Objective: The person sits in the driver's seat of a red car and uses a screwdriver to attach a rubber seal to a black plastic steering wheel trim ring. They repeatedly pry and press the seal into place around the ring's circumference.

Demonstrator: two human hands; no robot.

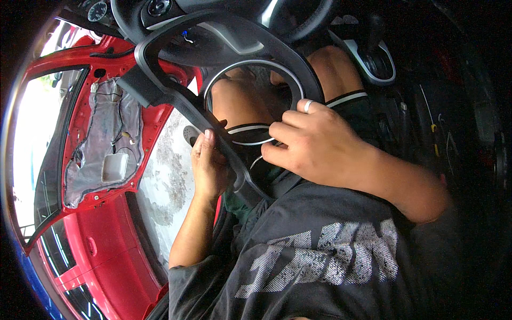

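A black plastic trim panel [186, 103] lies across my lap at a slant, with one large opening and a round hole edged by a silver ring [295, 80]. My left hand [209, 162] is closed on the panel's left edge, thumb on top and the fingers mostly hidden beneath. My right hand [312, 136], wearing a finger ring, has its fingers curled over the lower right rim of the round hole. Through that hole my thigh [237, 104] shows. The panel's far end reaches up close to the steering wheel [128, 24].
To the left stands an open red car door [101, 197], its inner side stripped to grey lining [98, 154] with loose wires. A gear lever [375, 40] rises at the right. Beyond the panel hangs a small blue connector [186, 34]. The far right is dark.
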